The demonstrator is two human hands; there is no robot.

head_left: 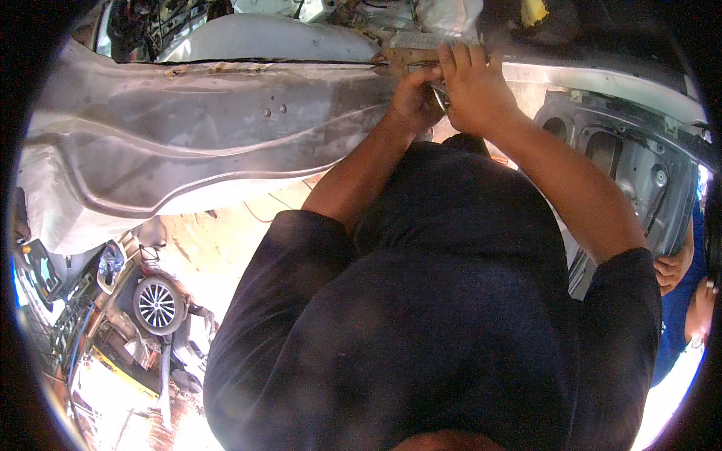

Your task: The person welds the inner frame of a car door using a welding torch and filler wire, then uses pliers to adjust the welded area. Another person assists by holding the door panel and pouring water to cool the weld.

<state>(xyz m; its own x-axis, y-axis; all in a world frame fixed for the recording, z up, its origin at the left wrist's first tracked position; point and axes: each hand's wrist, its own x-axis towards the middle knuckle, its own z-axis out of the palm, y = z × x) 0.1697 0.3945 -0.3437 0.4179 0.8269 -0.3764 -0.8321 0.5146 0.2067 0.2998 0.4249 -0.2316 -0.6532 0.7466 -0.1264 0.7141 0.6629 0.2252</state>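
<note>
My left hand (419,101) is closed beside the upper edge of a grey car body panel (226,105), its thumb and fingers round a small shiny metal tool (439,98) whose kind I cannot make out. Right beside it, my right hand (477,90) lies palm down, fingers stretched over the panel's rusty edge (410,57). Its heel comes close to the metal tool; whether it touches is hidden. Both hands cover the spot where the tool meets the panel.
A grey car door (624,165) stands at the right, with another person's hand (673,263) near it. At lower left are a spoked wheel (158,304) and scattered car parts. Beyond the panel edge lies a pale rounded wheel-arch shape (271,39).
</note>
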